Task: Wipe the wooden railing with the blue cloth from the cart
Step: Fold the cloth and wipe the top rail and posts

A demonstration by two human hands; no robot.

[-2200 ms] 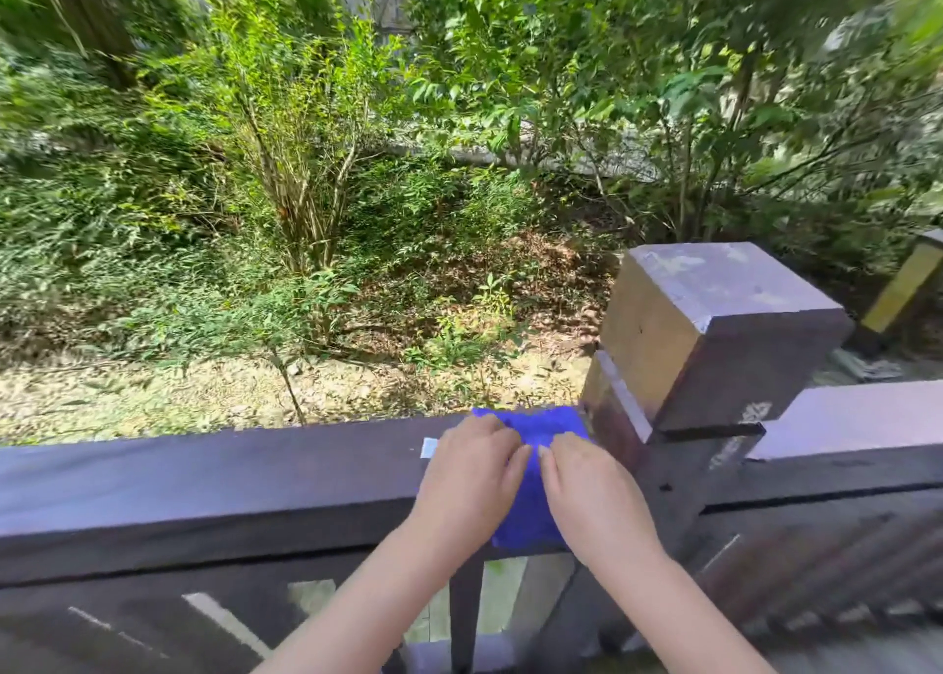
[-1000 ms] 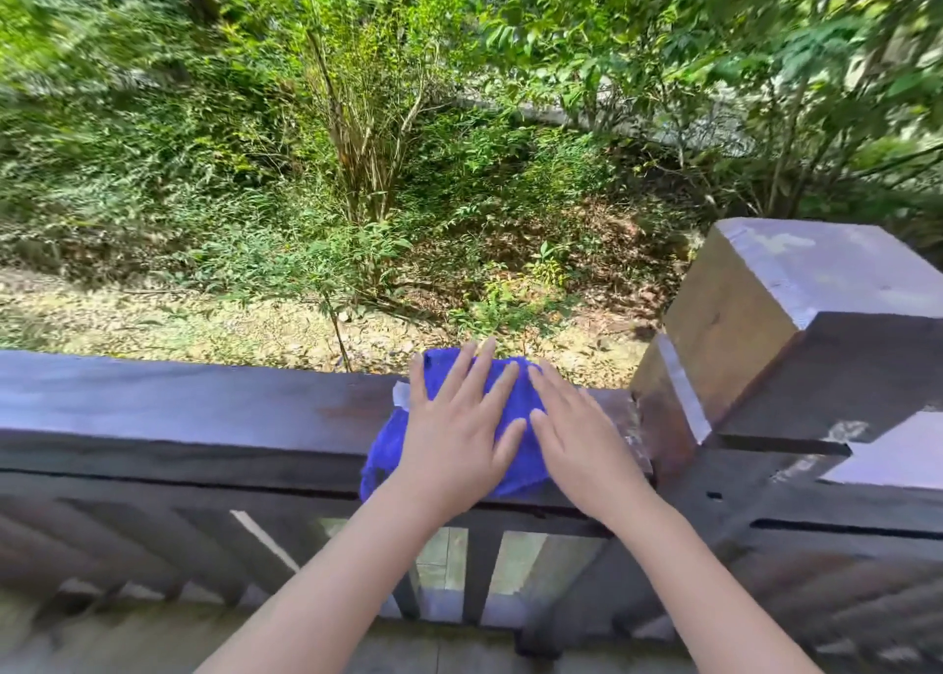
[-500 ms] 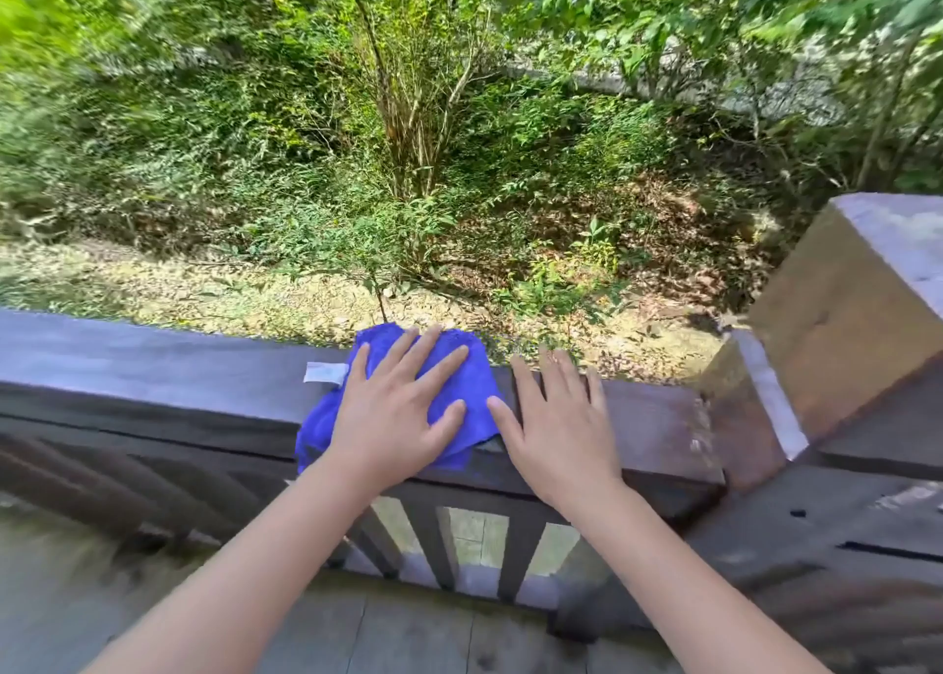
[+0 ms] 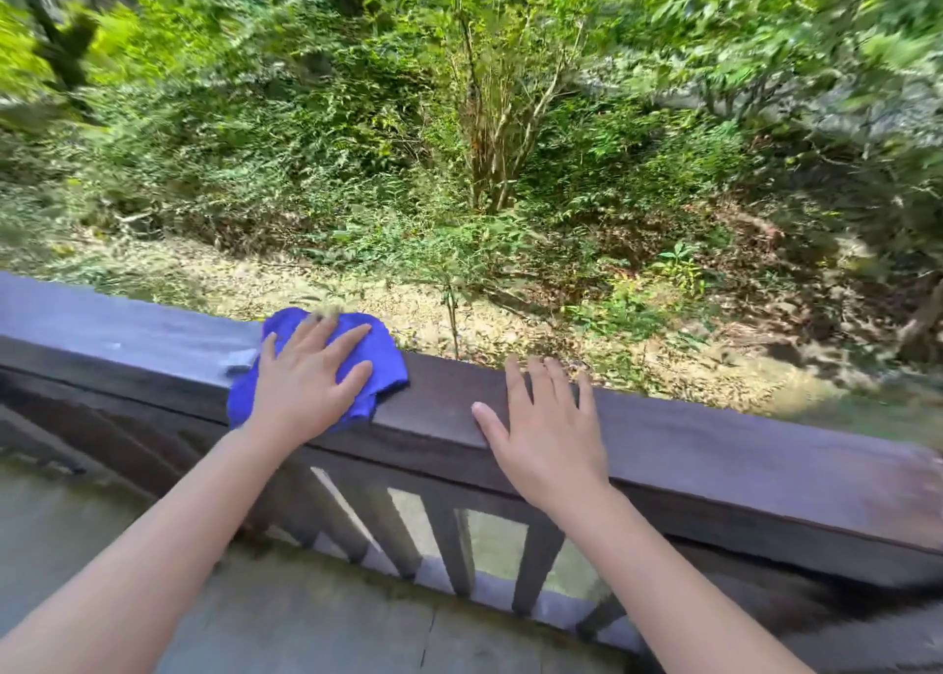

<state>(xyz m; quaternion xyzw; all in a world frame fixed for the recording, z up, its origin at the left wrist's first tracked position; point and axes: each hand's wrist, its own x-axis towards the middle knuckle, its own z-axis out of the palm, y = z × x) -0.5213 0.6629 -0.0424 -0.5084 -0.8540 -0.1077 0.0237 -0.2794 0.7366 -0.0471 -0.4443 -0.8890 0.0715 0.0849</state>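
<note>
Head cam: wooden railing (image 4: pixel 714 449), shrubs (image 4: pixel 490 127) beyond.

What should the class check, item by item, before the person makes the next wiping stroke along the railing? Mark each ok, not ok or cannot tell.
1. Blue cloth lies on the wooden railing: ok.
2. Left hand flat on the cloth, fingers spread: ok.
3. Right hand rests on bare rail, off the cloth: ok.
4. Rail to the left free of objects: ok.
5. Cloth clean enough: cannot tell.
6. Wiped stretch clean: cannot tell, blurred.
</note>
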